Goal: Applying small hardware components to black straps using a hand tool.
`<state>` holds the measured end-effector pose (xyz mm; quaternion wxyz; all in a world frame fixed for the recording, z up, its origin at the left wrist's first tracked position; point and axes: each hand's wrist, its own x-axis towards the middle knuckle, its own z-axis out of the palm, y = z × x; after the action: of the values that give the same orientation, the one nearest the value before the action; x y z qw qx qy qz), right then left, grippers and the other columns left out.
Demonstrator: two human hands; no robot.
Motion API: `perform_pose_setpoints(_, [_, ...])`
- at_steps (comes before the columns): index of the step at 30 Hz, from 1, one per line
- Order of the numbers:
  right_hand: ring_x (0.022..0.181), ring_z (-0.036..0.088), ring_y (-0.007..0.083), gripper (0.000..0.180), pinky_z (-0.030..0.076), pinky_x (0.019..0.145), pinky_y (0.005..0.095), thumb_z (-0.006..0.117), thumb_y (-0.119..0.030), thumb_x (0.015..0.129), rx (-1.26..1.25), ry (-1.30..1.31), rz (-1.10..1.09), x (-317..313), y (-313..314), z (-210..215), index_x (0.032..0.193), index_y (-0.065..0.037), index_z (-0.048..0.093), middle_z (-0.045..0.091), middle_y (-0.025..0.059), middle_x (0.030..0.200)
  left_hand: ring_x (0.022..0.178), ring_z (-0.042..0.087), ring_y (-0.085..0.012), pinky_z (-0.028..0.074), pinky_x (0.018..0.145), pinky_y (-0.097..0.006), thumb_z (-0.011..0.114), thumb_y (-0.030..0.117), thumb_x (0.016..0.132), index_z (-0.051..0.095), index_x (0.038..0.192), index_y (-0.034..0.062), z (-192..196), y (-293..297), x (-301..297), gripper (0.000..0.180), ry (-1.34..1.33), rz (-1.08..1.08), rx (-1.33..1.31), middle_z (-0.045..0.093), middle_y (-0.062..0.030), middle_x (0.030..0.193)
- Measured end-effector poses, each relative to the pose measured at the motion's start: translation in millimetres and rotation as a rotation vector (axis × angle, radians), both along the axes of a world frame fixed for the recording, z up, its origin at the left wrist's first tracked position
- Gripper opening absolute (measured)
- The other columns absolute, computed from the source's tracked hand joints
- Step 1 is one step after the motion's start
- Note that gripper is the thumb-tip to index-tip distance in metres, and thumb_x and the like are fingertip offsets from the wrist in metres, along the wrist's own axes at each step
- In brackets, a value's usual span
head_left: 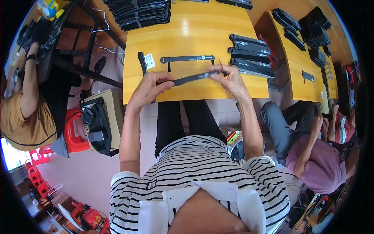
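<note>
Both my hands hold one long flat black strap piece (191,78) just above the near edge of the yellow wooden table (187,39). My left hand (150,85) pinches its left end. My right hand (230,78) grips its right end together with a thin pointed tool (223,68). Another black strap with a round end (187,59) lies flat on the table just beyond. A short black piece with a white tag (145,61) lies to its left.
A row of finished black pieces (249,54) lies at the table's right. A big black stack (140,13) sits at the far left. One person sits at my left (27,113), another at my right (311,156) beside a second table (307,66).
</note>
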<state>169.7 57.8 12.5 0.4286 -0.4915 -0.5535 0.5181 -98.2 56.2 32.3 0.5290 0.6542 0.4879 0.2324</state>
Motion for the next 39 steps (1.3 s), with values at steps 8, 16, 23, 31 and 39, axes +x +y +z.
perform_pose_setpoints(8, [0.036, 0.036, 0.0012, 0.01, 0.024, 0.033, 0.0155, 0.067, -0.008, 0.076, -0.18, 0.052, -0.065, 9, -3, -22, 0.079, 0.0, 0.062, 0.061, 0.0066, 0.061, 0.054, 0.051, -0.0086, 0.04, 0.049, -0.021, 0.062, 0.01, 0.079, 0.063, 0.083, -0.0004, -14, 5, 0, 0.011, 0.01, 0.076, -0.05, 0.057, -0.0034, 0.063])
perform_pose_setpoints(16, [0.037, 0.037, 0.0026, 0.011, 0.025, 0.034, 0.0168, 0.064, -0.011, 0.079, -0.32, 0.263, -0.154, 17, 11, -41, 0.079, -0.001, 0.06, 0.061, 0.0062, 0.067, 0.056, 0.058, -0.007, 0.046, 0.05, -0.017, 0.061, 0.011, 0.083, 0.061, 0.084, 0.0024, -44, 22, -7, 0.009, -0.265, 0.286, -0.225, 0.061, -0.0021, 0.068])
perform_pose_setpoints(23, [0.038, 0.039, 0.0037, 0.01, 0.026, 0.034, 0.0174, 0.066, -0.008, 0.077, -0.263, 0.188, -0.333, 7, 39, -50, 0.075, -0.001, 0.059, 0.058, 0.0041, 0.064, 0.052, 0.059, -0.0099, 0.049, 0.049, -0.019, 0.062, 0.008, 0.081, 0.061, 0.084, -0.0011, -58, 52, -4, 0.009, -0.249, 0.466, -0.201, 0.061, -0.0057, 0.067])
perform_pose_setpoints(31, [0.039, 0.043, 0.0063, 0.012, 0.03, 0.034, 0.0184, 0.067, -0.01, 0.075, -0.284, 0.205, -0.365, 9, 55, -73, 0.075, -0.001, 0.059, 0.056, 0.0036, 0.059, 0.05, 0.058, -0.0105, 0.048, 0.045, -0.02, 0.062, 0.006, 0.08, 0.06, 0.084, -0.0036, -82, 68, 0, 0.011, -0.216, 0.54, -0.148, 0.06, -0.0066, 0.065])
perform_pose_setpoints(39, [0.038, 0.04, 0.0059, 0.009, 0.027, 0.033, 0.0191, 0.064, -0.007, 0.077, -0.238, -0.052, -0.428, 3, 61, -78, 0.076, -0.001, 0.058, 0.053, 0.0022, 0.057, 0.052, 0.06, -0.0118, 0.048, 0.045, -0.021, 0.063, 0.008, 0.079, 0.061, 0.086, -0.0043, -96, 76, 3, 0.014, -0.067, 0.577, -0.075, 0.062, -0.0086, 0.067])
